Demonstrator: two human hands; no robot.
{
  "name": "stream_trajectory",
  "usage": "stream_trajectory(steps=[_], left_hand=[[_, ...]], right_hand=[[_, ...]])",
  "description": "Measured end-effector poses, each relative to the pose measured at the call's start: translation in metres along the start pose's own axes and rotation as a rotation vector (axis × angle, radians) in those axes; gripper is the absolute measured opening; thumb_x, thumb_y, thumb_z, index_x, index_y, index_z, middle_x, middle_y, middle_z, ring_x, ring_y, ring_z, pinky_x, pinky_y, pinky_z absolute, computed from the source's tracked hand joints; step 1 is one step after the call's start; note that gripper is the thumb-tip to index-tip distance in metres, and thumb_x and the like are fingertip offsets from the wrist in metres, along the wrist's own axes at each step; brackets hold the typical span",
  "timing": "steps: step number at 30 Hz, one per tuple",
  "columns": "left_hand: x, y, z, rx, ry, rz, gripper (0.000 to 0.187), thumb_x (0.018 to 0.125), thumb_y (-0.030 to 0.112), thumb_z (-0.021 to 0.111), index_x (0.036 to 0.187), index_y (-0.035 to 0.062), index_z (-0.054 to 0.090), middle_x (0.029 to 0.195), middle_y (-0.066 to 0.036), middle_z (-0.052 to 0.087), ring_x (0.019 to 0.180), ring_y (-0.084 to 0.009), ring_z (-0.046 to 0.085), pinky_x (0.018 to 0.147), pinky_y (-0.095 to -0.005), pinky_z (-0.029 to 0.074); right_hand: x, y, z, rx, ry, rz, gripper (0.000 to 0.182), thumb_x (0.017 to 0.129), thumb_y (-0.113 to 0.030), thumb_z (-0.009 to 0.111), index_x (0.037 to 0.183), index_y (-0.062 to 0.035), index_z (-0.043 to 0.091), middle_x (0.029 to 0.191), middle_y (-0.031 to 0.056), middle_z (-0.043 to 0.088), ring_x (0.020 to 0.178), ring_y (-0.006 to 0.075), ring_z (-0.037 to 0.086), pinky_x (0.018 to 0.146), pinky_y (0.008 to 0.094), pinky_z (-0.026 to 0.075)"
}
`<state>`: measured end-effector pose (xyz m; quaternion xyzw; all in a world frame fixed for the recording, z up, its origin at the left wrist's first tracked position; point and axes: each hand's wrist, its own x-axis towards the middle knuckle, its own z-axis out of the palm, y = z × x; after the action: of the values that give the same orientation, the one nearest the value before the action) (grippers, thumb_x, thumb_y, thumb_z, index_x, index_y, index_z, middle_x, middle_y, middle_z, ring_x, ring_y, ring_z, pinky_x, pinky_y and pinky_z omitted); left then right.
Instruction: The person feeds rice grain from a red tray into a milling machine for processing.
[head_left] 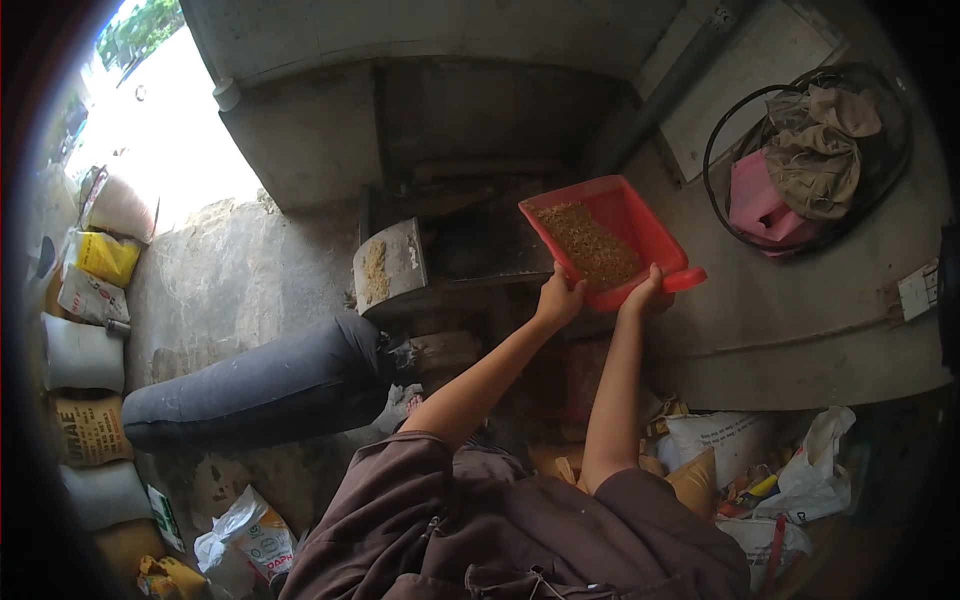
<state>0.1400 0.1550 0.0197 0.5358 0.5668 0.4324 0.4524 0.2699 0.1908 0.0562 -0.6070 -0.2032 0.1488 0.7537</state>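
A red plastic dustpan (655, 225) with a short handle is held out in front of me, tilted. Inside it lies a layer of coarse brown grain-like material (590, 245). My left hand (561, 300) grips the near left edge, fingers closed on the rim. My right hand (643, 292) is closed on the near side beside the handle; some of its fingers are hidden under the pan. Left of the pan, a curved metal chute (410, 255) carries a patch of similar crumbs. Behind the pan is the dark opening of a large grey metal machine (480, 110).
A long dark cloth tube (260, 385) extends left from the machine. Stacked sacks (85, 355) line the left wall near a bright doorway. Plastic bags (815, 465) lie at lower right. A cable and bundled cloths (815, 160) sit on the surface at right.
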Motion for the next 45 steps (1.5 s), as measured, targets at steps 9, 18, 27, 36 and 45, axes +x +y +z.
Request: stream_trajectory(steps=[9,18,27,36,45], left_hand=[[0.003,-0.005,0.004,-0.056,0.005,0.001,0.047,0.08,0.022,0.058,0.111,-0.0061,0.037,0.086,-0.022,0.061,0.084,-0.0373,0.06,0.071,-0.0408,0.048],[0.011,-0.03,0.016,-0.191,-0.061,-0.155,0.041,0.081,0.024,0.057,0.108,-0.0038,0.044,0.098,-0.023,0.059,0.094,-0.0366,0.057,0.079,-0.0401,0.045],[0.008,-0.029,0.011,-0.242,-0.031,-0.134,0.039,0.082,0.023,0.056,0.109,-0.0032,0.045,0.097,-0.022,0.06,0.094,-0.0357,0.058,0.079,-0.0389,0.046],[0.01,-0.033,0.013,-0.266,-0.013,-0.116,0.038,0.082,0.023,0.057,0.107,-0.0037,0.046,0.094,-0.022,0.06,0.093,-0.0349,0.058,0.078,-0.039,0.045],[0.014,-0.033,0.014,-0.244,-0.028,-0.172,0.037,0.082,0.023,0.057,0.105,-0.0041,0.046,0.093,-0.022,0.061,0.092,-0.0354,0.058,0.077,-0.0394,0.045]], right_hand=[[0.006,-0.005,0.001,-0.06,-0.058,-0.136,0.023,0.067,-0.015,0.063,0.076,0.0025,0.053,0.08,0.0113,0.059,0.073,0.0233,0.058,0.07,0.0367,0.047],[0.012,0.004,0.004,-0.364,-0.106,-0.381,0.029,0.068,-0.016,0.065,0.087,0.0045,0.056,0.089,0.0151,0.062,0.081,0.0279,0.061,0.074,0.0375,0.047],[-0.001,-0.003,0.009,-0.325,-0.113,-0.333,0.032,0.067,-0.013,0.064,0.093,0.0036,0.058,0.091,0.016,0.062,0.083,0.0295,0.061,0.077,0.0385,0.047],[0.001,-0.004,0.01,-0.31,-0.13,-0.347,0.033,0.067,-0.013,0.064,0.095,0.0037,0.057,0.093,0.0158,0.063,0.085,0.0288,0.061,0.078,0.0381,0.047],[0.008,0.006,0.013,-0.328,-0.083,-0.404,0.031,0.068,-0.011,0.063,0.096,0.0029,0.058,0.092,0.0141,0.063,0.085,0.028,0.061,0.078,0.0373,0.046]])
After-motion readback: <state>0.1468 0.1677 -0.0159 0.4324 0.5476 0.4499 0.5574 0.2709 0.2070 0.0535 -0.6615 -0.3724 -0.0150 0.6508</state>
